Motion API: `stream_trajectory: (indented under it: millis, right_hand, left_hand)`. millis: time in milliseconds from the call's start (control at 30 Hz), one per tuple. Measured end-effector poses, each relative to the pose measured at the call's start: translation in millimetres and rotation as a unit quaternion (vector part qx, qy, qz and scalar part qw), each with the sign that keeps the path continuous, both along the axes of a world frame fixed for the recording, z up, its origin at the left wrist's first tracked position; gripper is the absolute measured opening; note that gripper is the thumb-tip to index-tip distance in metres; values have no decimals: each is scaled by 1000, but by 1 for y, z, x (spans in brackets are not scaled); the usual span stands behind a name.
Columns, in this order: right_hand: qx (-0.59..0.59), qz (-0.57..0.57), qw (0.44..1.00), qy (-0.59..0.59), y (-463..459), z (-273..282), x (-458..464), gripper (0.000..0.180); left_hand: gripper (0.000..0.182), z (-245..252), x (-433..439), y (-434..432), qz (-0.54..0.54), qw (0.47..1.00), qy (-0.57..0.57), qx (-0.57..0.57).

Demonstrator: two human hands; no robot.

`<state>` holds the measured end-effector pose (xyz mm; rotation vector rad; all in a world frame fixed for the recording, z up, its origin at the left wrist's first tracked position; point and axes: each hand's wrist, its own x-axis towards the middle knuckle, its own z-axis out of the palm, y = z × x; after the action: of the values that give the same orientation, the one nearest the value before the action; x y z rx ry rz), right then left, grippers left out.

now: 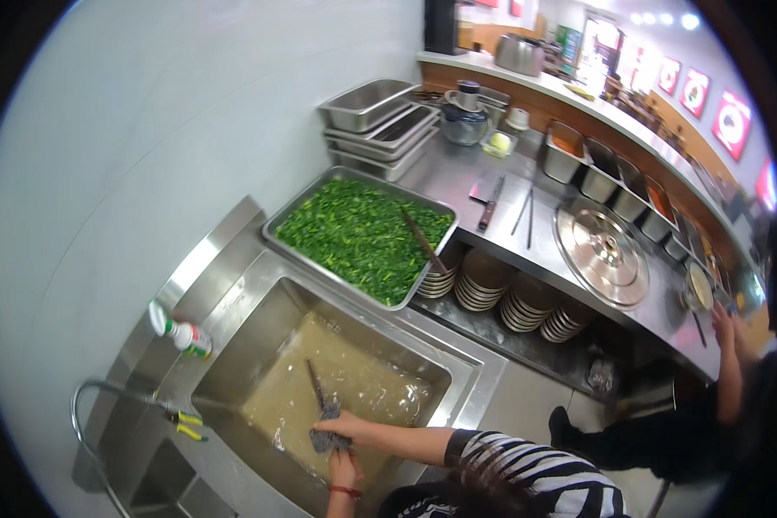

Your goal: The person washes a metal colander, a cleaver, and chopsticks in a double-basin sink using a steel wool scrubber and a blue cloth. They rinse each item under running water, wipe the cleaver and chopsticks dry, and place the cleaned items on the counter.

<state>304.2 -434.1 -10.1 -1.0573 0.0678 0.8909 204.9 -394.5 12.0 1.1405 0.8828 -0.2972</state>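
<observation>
My right hand (349,427) grips a grey scouring pad (329,435), pressed around a dark, slender stick (315,381). The stick's upper end pokes out past the pad. Just below the pad, in line with the stick, my left hand (344,467) is closed at its near end, which the fingers hide; a red band circles that wrist. Both hands are over a stainless steel sink basin (233,362) that holds cloudy yellowish water (343,369) with some bubbles on it.
A steel tray of chopped greens (362,239) sits beyond the sink, a stick across it. Left are a spray bottle (184,333) and a curved tap (81,408). A cleaver (490,201) and round lid (602,249) lie on the counter. Another person's hand (725,327) is at right.
</observation>
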Motion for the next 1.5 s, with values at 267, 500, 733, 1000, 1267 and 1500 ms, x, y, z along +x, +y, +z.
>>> stream_trajectory:
  millis: [267, 500, 733, 1000, 1267, 1500]
  right_hand:
    - [-163, -93, 982, -19, -8, 47, 65, 24]
    - [-73, -41, 994, -65, -19, 55, 101, 24]
    - [-89, 101, 990, -42, 13, 30, -3, 22]
    - [-212, 327, 738, -551, 3, 42, -3, 42]
    - [-183, 284, 762, -552, -13, 27, -12, 33]
    - [-179, 273, 756, -568, 8, 50, -17, 36]
  left_hand:
    - [27, 16, -51, 10, -181, 925, -114, 314]
    - [22, 5, -81, 10, 35, 968, -131, 212]
    - [22, -10, -24, -2, -12, 991, -135, -1]
    - [27, -1, -1, 44, 161, 894, -331, 254]
    - [30, 44, -1, 85, 285, 877, -347, 169]
    - [27, 35, -6, 60, 298, 873, -363, 132]
